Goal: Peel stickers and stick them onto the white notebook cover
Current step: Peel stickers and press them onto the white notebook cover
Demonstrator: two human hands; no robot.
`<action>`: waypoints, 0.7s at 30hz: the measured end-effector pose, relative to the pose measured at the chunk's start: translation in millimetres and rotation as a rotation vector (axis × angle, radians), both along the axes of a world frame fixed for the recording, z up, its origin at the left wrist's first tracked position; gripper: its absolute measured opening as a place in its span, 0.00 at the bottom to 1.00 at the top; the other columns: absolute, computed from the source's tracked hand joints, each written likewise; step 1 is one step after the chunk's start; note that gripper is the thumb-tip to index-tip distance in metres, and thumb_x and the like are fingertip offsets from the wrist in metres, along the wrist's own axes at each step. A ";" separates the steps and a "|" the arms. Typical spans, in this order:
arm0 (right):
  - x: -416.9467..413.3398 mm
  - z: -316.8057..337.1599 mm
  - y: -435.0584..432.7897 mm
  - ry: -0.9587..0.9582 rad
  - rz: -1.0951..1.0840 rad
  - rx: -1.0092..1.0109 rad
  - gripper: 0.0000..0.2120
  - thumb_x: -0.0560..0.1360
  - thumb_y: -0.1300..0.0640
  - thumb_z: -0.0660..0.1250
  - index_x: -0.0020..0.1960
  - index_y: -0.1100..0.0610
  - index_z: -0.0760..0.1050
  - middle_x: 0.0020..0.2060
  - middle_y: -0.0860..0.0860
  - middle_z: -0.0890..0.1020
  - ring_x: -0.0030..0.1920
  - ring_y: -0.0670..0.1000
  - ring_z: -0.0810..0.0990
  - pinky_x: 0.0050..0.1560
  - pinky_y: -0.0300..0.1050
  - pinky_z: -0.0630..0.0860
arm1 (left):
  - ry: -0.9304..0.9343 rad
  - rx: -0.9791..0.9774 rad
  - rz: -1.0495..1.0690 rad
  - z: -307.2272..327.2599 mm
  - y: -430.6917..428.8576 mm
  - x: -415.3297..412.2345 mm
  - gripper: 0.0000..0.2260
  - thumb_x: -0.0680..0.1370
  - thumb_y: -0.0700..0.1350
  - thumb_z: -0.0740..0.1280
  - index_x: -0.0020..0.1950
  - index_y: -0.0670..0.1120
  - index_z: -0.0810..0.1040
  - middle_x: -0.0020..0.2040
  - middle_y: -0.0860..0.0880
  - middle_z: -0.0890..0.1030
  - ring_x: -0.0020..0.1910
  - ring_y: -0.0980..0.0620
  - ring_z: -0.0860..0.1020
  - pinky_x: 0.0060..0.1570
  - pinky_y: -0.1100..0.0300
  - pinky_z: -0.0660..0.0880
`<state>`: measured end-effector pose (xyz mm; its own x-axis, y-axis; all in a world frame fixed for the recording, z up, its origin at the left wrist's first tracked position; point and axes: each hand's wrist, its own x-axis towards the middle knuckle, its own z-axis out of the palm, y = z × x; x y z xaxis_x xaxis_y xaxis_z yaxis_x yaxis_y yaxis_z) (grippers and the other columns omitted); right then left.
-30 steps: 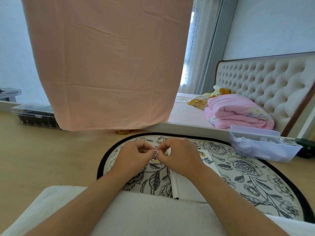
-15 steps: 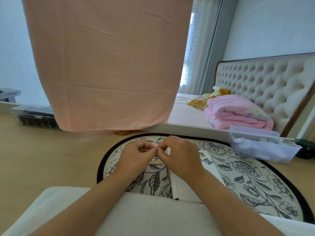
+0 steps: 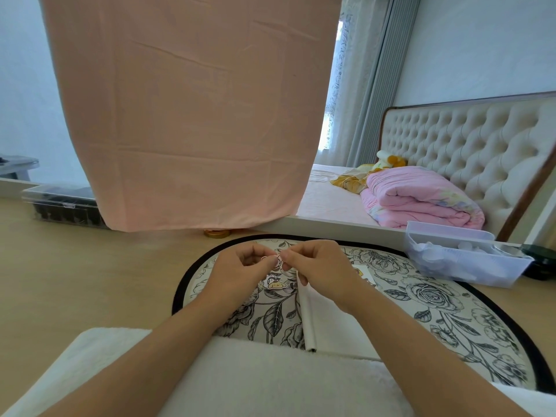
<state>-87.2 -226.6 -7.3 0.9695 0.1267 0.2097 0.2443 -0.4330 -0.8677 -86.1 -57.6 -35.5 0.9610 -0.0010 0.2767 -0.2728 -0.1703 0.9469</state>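
Left hand (image 3: 240,270) and right hand (image 3: 323,267) meet fingertip to fingertip. Both are curled, pinching one small pinkish sticker (image 3: 278,260) between them over the flowered mat (image 3: 436,299). A yellow cartoon sticker (image 3: 272,283) lies on the mat just below my hands. The white notebook (image 3: 325,329) is flat under my right wrist. A clear bin (image 3: 469,266) sits to the right.

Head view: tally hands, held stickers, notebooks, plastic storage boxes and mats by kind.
Bare hands: 2 (left hand, right hand)
Small pink-white sticker, pinched by both: 1
White notebook: 1
See-through plastic storage boxes: 2 (dark-filled box, white-filled box)
Black-edged floral oval mat: 1
Total: 7
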 end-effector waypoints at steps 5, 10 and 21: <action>1.8 -6.4 3.8 -0.075 -0.035 -0.091 0.12 0.79 0.52 0.69 0.37 0.52 0.82 0.25 0.43 0.78 0.26 0.42 0.71 0.32 0.33 0.69 | -0.014 0.012 0.017 -1.8 -2.4 -0.4 0.01 0.75 0.40 0.73 0.45 0.45 0.85 0.39 0.46 0.86 0.33 0.60 0.79 0.38 0.67 0.77; 2.4 -3.0 1.9 0.142 0.048 0.170 0.08 0.80 0.54 0.68 0.47 0.58 0.83 0.39 0.48 0.85 0.27 0.46 0.73 0.27 0.37 0.66 | -0.005 -0.003 0.038 -2.9 0.4 1.8 0.02 0.75 0.43 0.73 0.44 0.49 0.85 0.41 0.45 0.85 0.38 0.54 0.80 0.44 0.55 0.80; 2.7 -5.1 -1.1 0.082 0.064 0.066 0.08 0.80 0.54 0.67 0.45 0.56 0.82 0.38 0.46 0.84 0.29 0.46 0.74 0.30 0.36 0.69 | -0.016 0.006 -0.003 -3.6 0.3 1.0 0.02 0.76 0.41 0.72 0.44 0.47 0.84 0.42 0.43 0.85 0.38 0.53 0.79 0.44 0.55 0.78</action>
